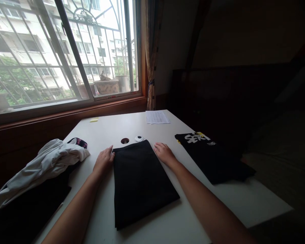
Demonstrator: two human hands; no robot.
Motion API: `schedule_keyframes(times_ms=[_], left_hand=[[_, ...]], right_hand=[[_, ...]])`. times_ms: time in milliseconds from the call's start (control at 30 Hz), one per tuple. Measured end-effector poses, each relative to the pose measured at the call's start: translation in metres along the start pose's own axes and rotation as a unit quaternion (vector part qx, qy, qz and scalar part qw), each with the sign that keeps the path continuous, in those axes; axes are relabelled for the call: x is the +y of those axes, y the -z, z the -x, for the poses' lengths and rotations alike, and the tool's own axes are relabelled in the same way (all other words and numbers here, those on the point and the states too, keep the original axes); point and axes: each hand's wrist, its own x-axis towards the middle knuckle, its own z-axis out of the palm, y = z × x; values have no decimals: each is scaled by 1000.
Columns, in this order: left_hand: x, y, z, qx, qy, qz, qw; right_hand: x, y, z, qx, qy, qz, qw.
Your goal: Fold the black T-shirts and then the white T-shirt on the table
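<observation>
A folded black cloth lies flat on the white table, its near edge slanting up to the right. Beside its far left corner rests my left hand, fingertips at the cloth's edge. My right hand lies along the far right edge, its fingers slightly curled and near the cloth. What either hand grips, if anything, is too small to make out. To the right is a black garment with white and yellow print. A heap of white cloth and dark cloth sits at the left.
Beyond the folded cloth are a round hole in the tabletop and a white round cover. Paper sheets lie at the far edge, and a yellow note at the far left. A window and curtain stand behind.
</observation>
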Motion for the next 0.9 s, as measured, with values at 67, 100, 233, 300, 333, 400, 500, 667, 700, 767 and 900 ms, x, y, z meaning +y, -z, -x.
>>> schedule_keyframes(times_ms=[67,100,233,300,333,400,500,667,700,767,900], left_hand=[[3,3,1,7,-9,14,1000],[5,4,2,5,-14,19,1000],[11,8,4,-13,-36,34,999],[12,8,4,-15,-42,34,998],[12,8,4,-14,-45,33,998],[11,7,4,-14,-51,31,998],[9,5,3,-12,-58,28,998],[4,0,3,6,-69,20,997],[3,-1,3,9,-71,20,997],[2,-3,2,11,-73,21,997],[-1,-6,1,27,-85,29,996]], right_hand=[[-2,0,0,18,3,-18,1000],[-4,0,1,24,4,-30,999],[-9,-1,2,31,2,-68,997],[-11,0,3,29,-3,-78,997],[-12,0,3,27,-5,-83,996],[-13,2,3,25,-10,-95,995],[-15,4,4,23,-20,-106,994],[-18,6,7,15,-28,-99,995],[-19,6,7,15,-28,-99,995],[-19,6,8,17,-27,-100,994],[-19,6,7,19,-30,-106,994]])
